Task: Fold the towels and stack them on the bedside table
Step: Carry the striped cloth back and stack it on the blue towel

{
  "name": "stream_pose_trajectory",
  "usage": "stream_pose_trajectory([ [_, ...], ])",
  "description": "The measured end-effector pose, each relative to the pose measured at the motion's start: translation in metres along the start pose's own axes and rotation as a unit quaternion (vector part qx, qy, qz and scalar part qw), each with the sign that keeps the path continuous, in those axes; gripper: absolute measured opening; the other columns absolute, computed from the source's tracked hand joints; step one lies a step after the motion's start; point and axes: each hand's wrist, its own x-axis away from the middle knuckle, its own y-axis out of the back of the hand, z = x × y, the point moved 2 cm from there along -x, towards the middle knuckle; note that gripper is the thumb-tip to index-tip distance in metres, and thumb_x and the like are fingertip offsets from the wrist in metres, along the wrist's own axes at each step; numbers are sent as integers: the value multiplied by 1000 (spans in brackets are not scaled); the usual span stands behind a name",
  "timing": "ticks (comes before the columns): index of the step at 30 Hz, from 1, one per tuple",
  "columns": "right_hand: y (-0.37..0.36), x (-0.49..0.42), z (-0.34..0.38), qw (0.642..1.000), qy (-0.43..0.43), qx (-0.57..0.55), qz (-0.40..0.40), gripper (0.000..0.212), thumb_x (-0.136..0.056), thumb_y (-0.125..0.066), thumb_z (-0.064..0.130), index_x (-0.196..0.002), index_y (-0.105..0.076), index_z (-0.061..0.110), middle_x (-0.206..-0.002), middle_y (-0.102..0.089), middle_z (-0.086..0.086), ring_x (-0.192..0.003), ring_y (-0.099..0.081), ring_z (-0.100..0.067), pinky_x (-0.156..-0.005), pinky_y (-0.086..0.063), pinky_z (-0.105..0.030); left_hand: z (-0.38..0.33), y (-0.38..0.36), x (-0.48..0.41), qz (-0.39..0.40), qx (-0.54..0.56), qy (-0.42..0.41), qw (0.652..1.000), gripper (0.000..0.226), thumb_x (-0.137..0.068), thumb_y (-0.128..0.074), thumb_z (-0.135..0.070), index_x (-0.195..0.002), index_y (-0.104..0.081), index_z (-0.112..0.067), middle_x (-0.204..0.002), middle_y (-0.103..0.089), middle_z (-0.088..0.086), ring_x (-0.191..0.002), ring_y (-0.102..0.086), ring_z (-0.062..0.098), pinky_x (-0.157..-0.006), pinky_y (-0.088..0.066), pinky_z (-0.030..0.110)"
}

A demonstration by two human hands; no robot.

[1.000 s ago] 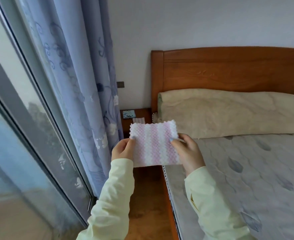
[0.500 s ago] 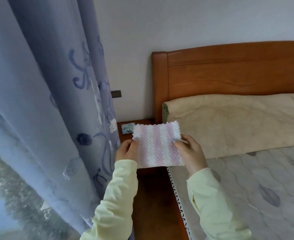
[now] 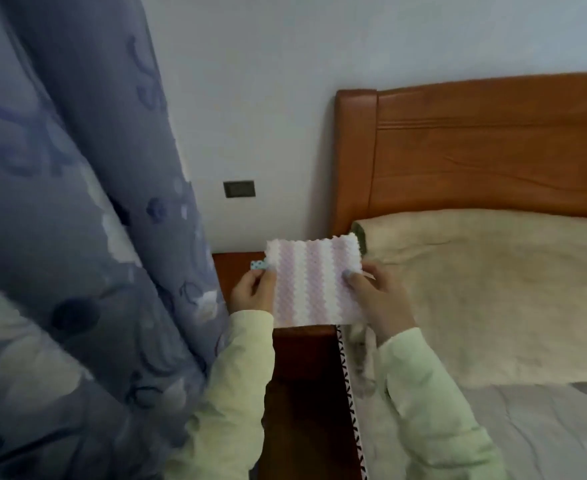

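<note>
Head view, left hand and right hand grip clamped on folded towel, above bedside table.

Pink-and-white striped towel, blue floral curtain, orange-brown headboard, beige pillow, seemingly pale-green sleeves.

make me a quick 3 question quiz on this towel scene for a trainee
1. True or false: the pink and white striped towel is held by both the left hand and the right hand.
2. What does the towel hang over? A) the pillow B) the bedside table C) the curtain
3. Fill in: the small item partly hidden behind the towel's left edge is blue and ____.

Key: 1 true; 2 B; 3 white, the blue and white item.
</note>
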Motion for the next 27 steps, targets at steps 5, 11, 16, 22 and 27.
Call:
stream_pose_trajectory([
  [5,-10,-64,0,1000,-10,-15,21,24,-89,-56,18,-113,-57,13,-98,-61,-1,-78,-55,-4,-52,-41,-2,-1,-30,-50,-6,-3,7,1000,12,-93,-48,-14,-84,-52,-7,-63,-42,-4,-68,-36,12,-49,-33,-1],
  [11,-30,-117,-13,999,-27,-20,31,20,-90,-54,17,-109,-58,12,-89,-59,7,-77,-55,-3,-51,-40,-3,15,-54,-104,-10,-16,30,999,21,-92,-49,-13,-72,-51,-8,-62,-42,-4,-60,-35,10,-44,-32,2],
  [16,-47,-161,-30,998,-49,5,30,23,-91,-53,20,-113,-58,13,-96,-59,2,-79,-54,-3,-52,-40,-2,34,-73,-149,-1,-42,48,998,23,-92,-50,-16,-102,-61,1,-79,-51,5,-82,-42,17,-44,-32,0],
  [22,-71,-223,-49,998,-51,9,24,23,-92,-52,19,-114,-55,15,-93,-58,9,-79,-51,3,-57,-43,-4,47,-102,-219,24,-48,60,997,30,-93,-48,-19,-115,-59,-1,-97,-51,3,-92,-44,14,-54,-33,18],
  [27,-95,-260,-82,997,-78,-1,6,25,-92,-52,22,-116,-57,16,-98,-59,7,-80,-51,3,-61,-43,-9,72,-119,-261,39,-62,72,995,29,-93,-48,-18,-112,-59,1,-79,-53,-2,-71,-45,9,-46,-36,0],
])
